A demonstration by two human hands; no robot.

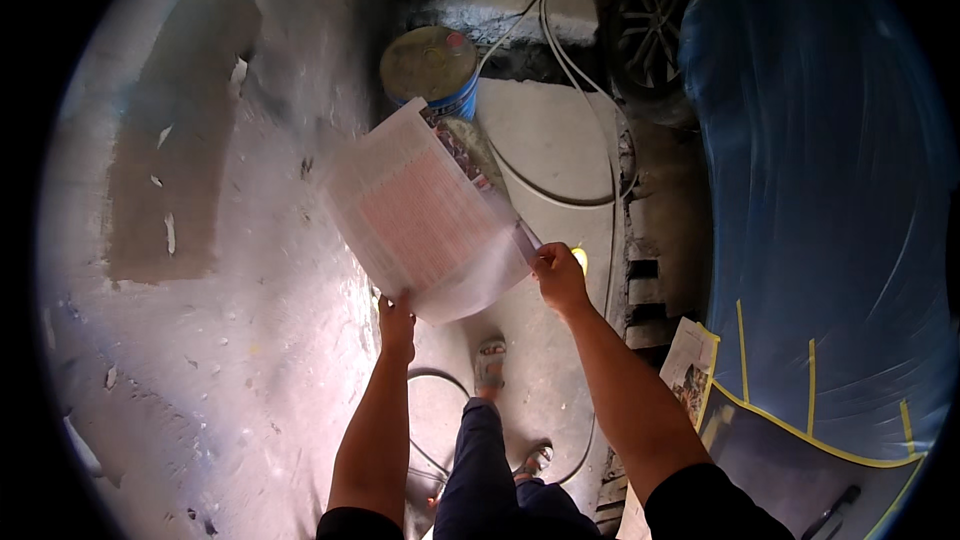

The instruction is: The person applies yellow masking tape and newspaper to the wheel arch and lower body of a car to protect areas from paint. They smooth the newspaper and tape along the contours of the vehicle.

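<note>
A large printed newspaper sheet [430,210] is spread out in the air in front of me, tilted, with its near edge toward me. My left hand [397,325] pinches the near left part of that edge. At the right corner, my right hand [560,280] is closed on the paper with the fingers curled. Just behind the right hand shows a small bright yellow thing [580,260], mostly hidden, whose kind I cannot make out.
Beyond the paper stands a blue bucket [462,100] with a dirty round lid. A pale hose [560,202] loops over the floor. On the right, blue plastic sheeting [820,170] edged with yellow tape [780,425] drapes a car, near a wheel [650,30]. A stained wall [270,340] runs along the left.
</note>
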